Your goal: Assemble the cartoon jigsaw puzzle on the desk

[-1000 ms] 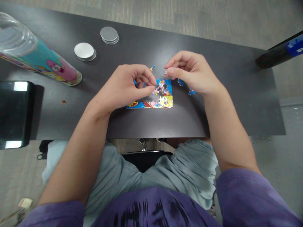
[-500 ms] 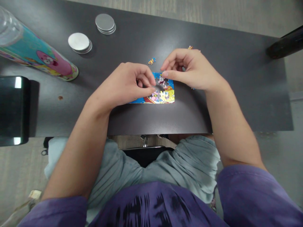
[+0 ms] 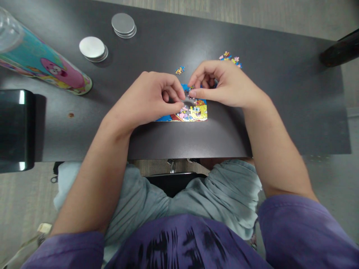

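A small, colourful jigsaw puzzle [image 3: 193,112] lies partly assembled on the dark table [image 3: 168,48]. My left hand [image 3: 151,99] rests curled over its left part, fingertips pressed on the pieces. My right hand [image 3: 224,87] is over its upper right part, with thumb and forefinger pinched on a puzzle piece at a gap in the picture. The fingertips of both hands nearly meet above the puzzle. One loose piece [image 3: 180,70] lies just beyond the hands, and a small heap of loose pieces [image 3: 230,58] lies farther right.
A clear tube with cartoon print [image 3: 42,61] lies at the far left. Two stacks of round metal lids [image 3: 92,48] [image 3: 123,25] sit behind it. A black box [image 3: 15,130] is at the left edge, and a dark object [image 3: 339,50] at the right corner.
My right hand has come down and left onto the puzzle with its pinched piece. The view has shifted, and the heap of loose pieces has come into sight.
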Available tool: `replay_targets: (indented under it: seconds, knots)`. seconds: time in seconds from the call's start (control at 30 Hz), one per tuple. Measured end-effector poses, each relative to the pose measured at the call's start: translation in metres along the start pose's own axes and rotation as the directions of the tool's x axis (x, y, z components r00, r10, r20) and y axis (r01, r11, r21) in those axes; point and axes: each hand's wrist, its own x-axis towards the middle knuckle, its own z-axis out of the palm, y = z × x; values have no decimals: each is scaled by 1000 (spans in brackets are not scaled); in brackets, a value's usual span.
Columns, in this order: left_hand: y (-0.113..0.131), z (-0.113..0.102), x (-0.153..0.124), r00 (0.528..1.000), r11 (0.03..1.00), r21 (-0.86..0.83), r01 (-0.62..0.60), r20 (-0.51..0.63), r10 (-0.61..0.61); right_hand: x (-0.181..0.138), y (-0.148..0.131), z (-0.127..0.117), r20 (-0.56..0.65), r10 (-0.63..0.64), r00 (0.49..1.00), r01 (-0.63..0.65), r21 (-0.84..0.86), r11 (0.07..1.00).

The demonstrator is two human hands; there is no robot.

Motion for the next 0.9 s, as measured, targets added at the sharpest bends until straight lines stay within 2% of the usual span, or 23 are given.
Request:
replay_targets:
  seconds: [0.3,0.53,0.77,0.9]
  knots:
    - [2,8,3,1000,1000,-18,-18,11,19,-3,1,-2,-21,97,995,-94,106,990]
    - [2,11,4,1000,1000,-2,-12,9,12,-1,1,-2,-17,46,999,-45,68,997]
    - [2,-1,1,999,1000,-21,4,-33,-5,-3,-1,-1,-22,3,1000,-4,-19,1000]
    - [4,-6,0,999,999,-42,5,-46,-7,-1,6,-3,34,-44,998,47,-80,996]
